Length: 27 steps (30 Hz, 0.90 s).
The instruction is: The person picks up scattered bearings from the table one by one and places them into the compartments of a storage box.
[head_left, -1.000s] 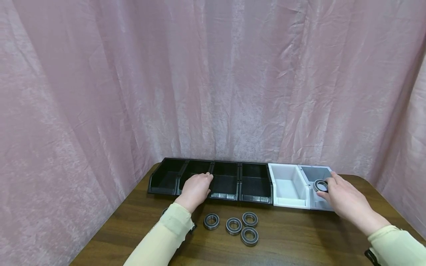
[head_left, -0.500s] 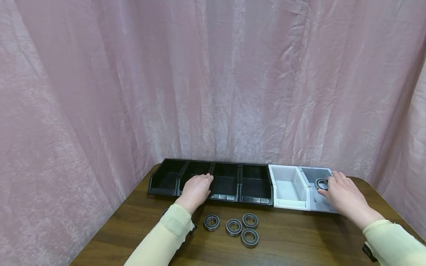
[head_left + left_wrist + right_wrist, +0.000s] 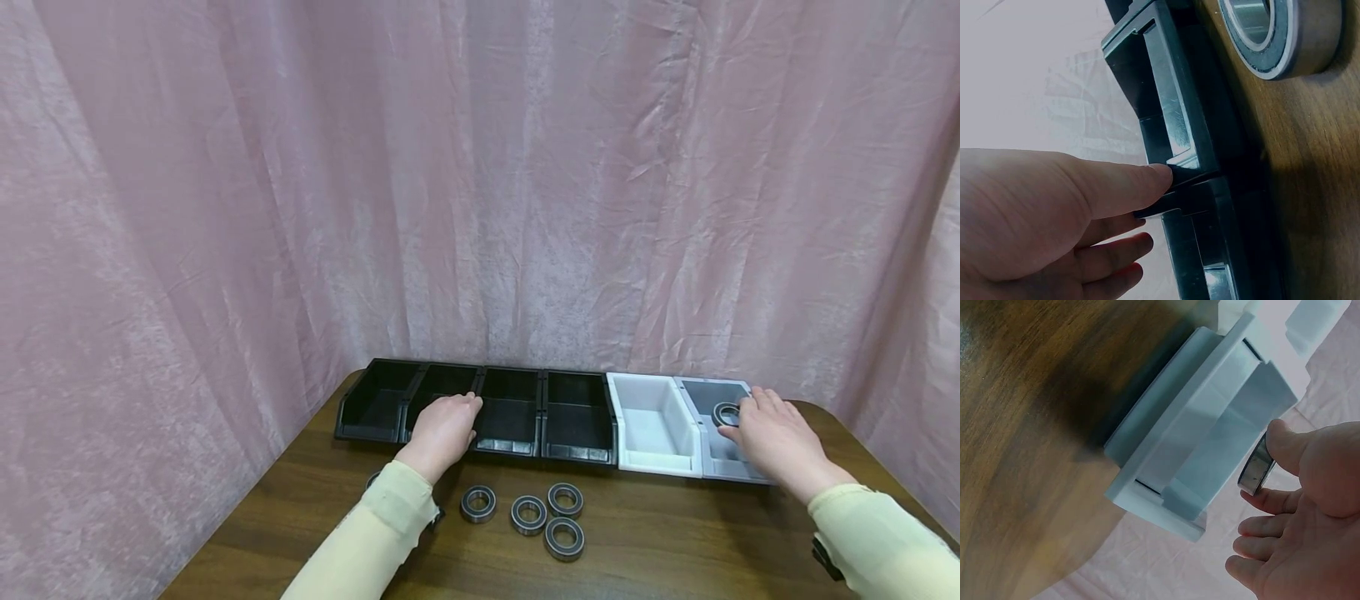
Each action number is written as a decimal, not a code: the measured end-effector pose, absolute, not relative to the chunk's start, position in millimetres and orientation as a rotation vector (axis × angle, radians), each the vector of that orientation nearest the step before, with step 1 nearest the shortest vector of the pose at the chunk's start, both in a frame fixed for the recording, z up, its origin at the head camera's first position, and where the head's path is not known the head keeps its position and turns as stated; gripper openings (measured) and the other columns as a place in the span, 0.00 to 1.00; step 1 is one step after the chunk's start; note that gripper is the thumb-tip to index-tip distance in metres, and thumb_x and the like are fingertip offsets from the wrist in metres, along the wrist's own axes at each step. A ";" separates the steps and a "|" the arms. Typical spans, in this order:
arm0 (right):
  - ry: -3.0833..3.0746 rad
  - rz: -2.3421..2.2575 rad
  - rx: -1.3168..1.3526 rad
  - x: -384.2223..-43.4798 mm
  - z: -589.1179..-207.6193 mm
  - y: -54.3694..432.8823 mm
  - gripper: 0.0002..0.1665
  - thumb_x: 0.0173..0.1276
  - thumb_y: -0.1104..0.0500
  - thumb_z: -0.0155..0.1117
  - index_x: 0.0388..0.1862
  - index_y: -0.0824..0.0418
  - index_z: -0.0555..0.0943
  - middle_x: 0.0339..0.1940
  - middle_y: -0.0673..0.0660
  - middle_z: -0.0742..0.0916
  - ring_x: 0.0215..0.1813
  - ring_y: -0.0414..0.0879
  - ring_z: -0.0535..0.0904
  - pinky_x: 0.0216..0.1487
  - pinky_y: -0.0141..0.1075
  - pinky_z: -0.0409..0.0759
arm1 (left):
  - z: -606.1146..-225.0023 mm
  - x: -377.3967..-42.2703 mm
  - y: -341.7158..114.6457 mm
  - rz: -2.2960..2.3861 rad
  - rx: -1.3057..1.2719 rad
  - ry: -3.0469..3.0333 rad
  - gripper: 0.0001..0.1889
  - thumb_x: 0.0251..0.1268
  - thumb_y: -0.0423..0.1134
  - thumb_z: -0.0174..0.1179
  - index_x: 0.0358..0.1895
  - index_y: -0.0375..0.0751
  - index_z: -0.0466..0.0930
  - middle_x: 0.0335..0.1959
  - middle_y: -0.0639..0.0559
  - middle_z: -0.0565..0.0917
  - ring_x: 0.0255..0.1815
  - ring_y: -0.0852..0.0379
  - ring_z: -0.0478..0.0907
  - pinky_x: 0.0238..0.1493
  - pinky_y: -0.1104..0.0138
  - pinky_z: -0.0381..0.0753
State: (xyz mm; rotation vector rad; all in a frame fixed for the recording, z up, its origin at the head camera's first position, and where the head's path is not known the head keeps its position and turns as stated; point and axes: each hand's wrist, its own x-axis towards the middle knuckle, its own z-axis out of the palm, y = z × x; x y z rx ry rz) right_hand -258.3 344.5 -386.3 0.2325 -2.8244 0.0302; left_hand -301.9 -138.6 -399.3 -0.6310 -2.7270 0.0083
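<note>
Here, a person's right hand [image 3: 780, 437] pinches a ring-shaped metal bearing [image 3: 1255, 467] between thumb and index finger, a narrow grip with the bearing's edge caught at the fingertips and the other three fingers spread loosely away. The held bearing is at the mouth of a grey bin [image 3: 738, 472], the one at the right end of a row; in the head view it shows against the bin's inside, its ring face partly covered by the hand. The left hand [image 3: 442, 429] holds nothing that can be seen: it is over the second and third of four black bins [image 3: 577, 414], near the wall between them, with the thumb straight and the other fingers slack. Its thumb tip overlaps the rim in the left wrist view, though whether it presses there cannot be told. Between the black bins and the grey one stands a white bin [image 3: 660, 461], so six bins stand side by side. In front of them, on a brown wood-grained table [image 3: 675, 533], three bearings [image 3: 528, 528] lie in a close cluster, a single bearing [image 3: 478, 518] lies just to their left, and another bearing [image 3: 371, 481] is mostly hidden by the left forearm. Pale yellow sleeves [image 3: 393, 504] cover both arms, and a pink curtain [image 3: 480, 183] hangs behind.
</note>
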 end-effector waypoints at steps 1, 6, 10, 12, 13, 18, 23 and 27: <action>-2.834 0.033 0.227 -259.1 -386.5 345.1 0.35 0.78 0.55 0.72 0.55 0.90 0.72 0.65 0.94 0.73 0.70 0.89 0.69 0.72 0.75 0.68 | -399.1 -301.9 -138.6 0.008 -0.630 -2.726 0.26 0.67 0.39 0.81 0.66 0.38 0.87 0.67 0.40 0.87 0.65 0.44 0.87 0.68 0.53 0.85; -2.873 0.044 0.206 -262.8 -387.0 346.1 0.37 0.79 0.54 0.70 0.57 0.91 0.71 0.67 0.95 0.70 0.71 0.90 0.66 0.73 0.76 0.67 | -399.5 -303.2 -138.7 0.014 -0.627 -2.718 0.26 0.67 0.39 0.81 0.65 0.38 0.87 0.67 0.40 0.87 0.65 0.44 0.87 0.67 0.53 0.85; -2.881 0.032 0.208 -265.2 -388.6 345.5 0.37 0.79 0.54 0.70 0.57 0.92 0.71 0.67 0.95 0.71 0.71 0.89 0.67 0.73 0.76 0.67 | -399.9 -303.3 -138.4 0.018 -0.617 -2.729 0.26 0.67 0.39 0.81 0.66 0.38 0.86 0.68 0.41 0.87 0.65 0.44 0.87 0.68 0.53 0.85; -2.875 0.030 0.212 -265.5 -389.2 344.9 0.36 0.79 0.55 0.70 0.55 0.92 0.72 0.66 0.94 0.72 0.70 0.89 0.68 0.72 0.76 0.68 | -399.9 -303.4 -138.1 0.019 -0.612 -2.736 0.26 0.68 0.40 0.80 0.67 0.39 0.86 0.68 0.41 0.87 0.66 0.44 0.87 0.68 0.53 0.84; -2.873 0.031 0.217 -266.1 -390.2 344.8 0.35 0.79 0.55 0.70 0.54 0.91 0.72 0.65 0.94 0.73 0.70 0.89 0.68 0.71 0.76 0.69 | -400.1 -303.4 -138.1 0.018 -0.610 -2.739 0.26 0.68 0.40 0.80 0.67 0.39 0.86 0.68 0.41 0.87 0.66 0.44 0.87 0.69 0.53 0.84; -2.866 0.027 0.227 -268.1 -393.5 344.8 0.33 0.77 0.56 0.72 0.51 0.89 0.74 0.61 0.92 0.75 0.67 0.86 0.71 0.69 0.75 0.71 | -401.4 -303.7 -138.3 0.015 -0.609 -2.745 0.27 0.68 0.40 0.80 0.67 0.39 0.86 0.69 0.41 0.86 0.66 0.44 0.86 0.69 0.53 0.84; -2.892 0.022 0.217 -271.1 -396.3 345.1 0.35 0.77 0.55 0.73 0.52 0.91 0.73 0.60 0.91 0.75 0.66 0.85 0.71 0.69 0.74 0.71 | -400.5 -303.1 -138.7 0.004 -0.610 -2.738 0.26 0.67 0.39 0.81 0.67 0.38 0.86 0.68 0.41 0.87 0.66 0.44 0.87 0.68 0.53 0.85; -2.919 0.019 0.206 -271.6 -397.6 344.1 0.39 0.77 0.55 0.73 0.56 0.93 0.71 0.64 0.93 0.73 0.69 0.87 0.69 0.71 0.74 0.70 | -399.8 -302.3 -138.4 0.006 -0.610 -2.737 0.26 0.67 0.39 0.81 0.67 0.38 0.86 0.68 0.41 0.87 0.66 0.44 0.87 0.67 0.53 0.85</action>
